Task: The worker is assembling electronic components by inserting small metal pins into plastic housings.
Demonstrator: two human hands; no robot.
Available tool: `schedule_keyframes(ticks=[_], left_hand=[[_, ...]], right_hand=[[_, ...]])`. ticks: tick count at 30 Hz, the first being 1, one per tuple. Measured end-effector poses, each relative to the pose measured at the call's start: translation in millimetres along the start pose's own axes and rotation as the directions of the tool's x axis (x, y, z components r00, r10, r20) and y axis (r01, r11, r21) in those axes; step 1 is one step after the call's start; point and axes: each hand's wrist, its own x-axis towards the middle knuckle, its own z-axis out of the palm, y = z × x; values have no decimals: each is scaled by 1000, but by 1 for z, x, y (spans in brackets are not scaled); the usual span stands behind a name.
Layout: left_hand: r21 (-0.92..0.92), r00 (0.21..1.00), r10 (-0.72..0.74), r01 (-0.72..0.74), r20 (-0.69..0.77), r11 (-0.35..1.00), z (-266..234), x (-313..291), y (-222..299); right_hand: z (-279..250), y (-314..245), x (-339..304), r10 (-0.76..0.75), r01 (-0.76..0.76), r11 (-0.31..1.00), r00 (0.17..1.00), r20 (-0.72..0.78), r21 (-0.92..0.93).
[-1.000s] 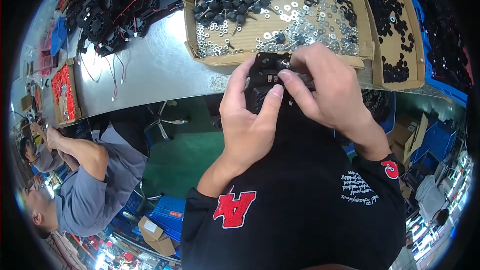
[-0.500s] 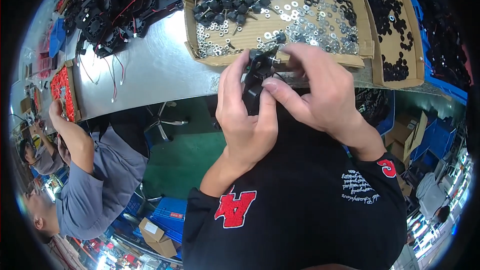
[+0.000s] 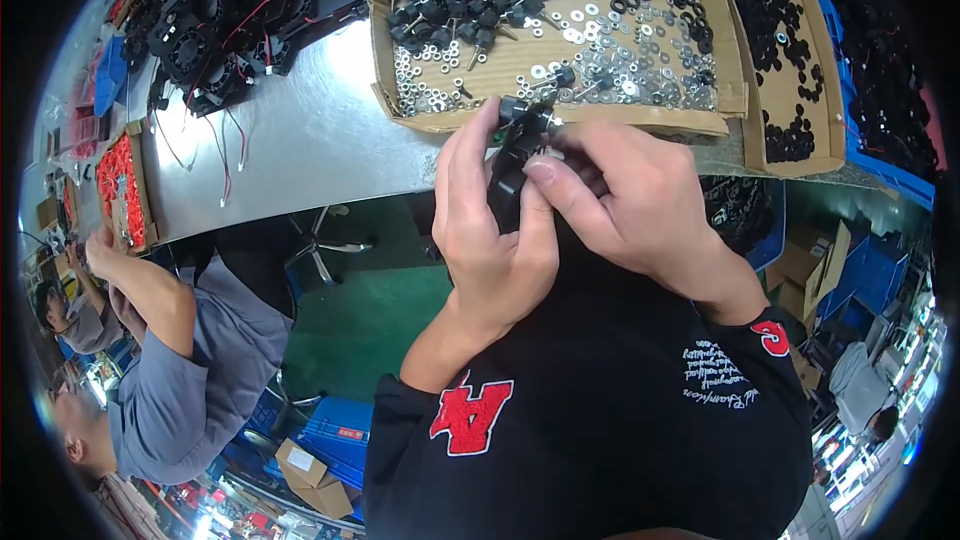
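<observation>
My left hand and my right hand meet over the near edge of the metal table. Between them they grip a small black fan part, held edge-on; my right thumb and fingers press a black-headed screw at its top. Just beyond my fingers lies a flat cardboard tray strewn with black-capped screws, silver washers and black rings. Much of the fan part is hidden by my fingers.
A second cardboard tray of black rings lies to the right, with a blue bin past it. A heap of black fans with red wires covers the table's far left. A person in a grey shirt works at the left.
My hands have turned the fan part from flat to edge-on and lifted it a little toward the tray. The person at the left has raised an arm toward the red parts.
</observation>
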Motion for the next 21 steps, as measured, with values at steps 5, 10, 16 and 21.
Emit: schedule_keyframes(ticks=[5,10,16,21], left_hand=[[19,999,39,-38,-11,999,0,1,-2],[35,999,41,-42,10,999,-2,4,-2],[20,1000,26,-26,3,999,-1,3,-3],[30,998,58,-58,-14,998,0,4,-3]], right_hand=[[4,1,3,-125,125,992,970,-208,-12],[4,-3,7,-38,39,999,985,-170,5],[2,-4,4,52,-38,993,991,-125,111],[4,-2,6,-43,73,989,973,-226,127]])
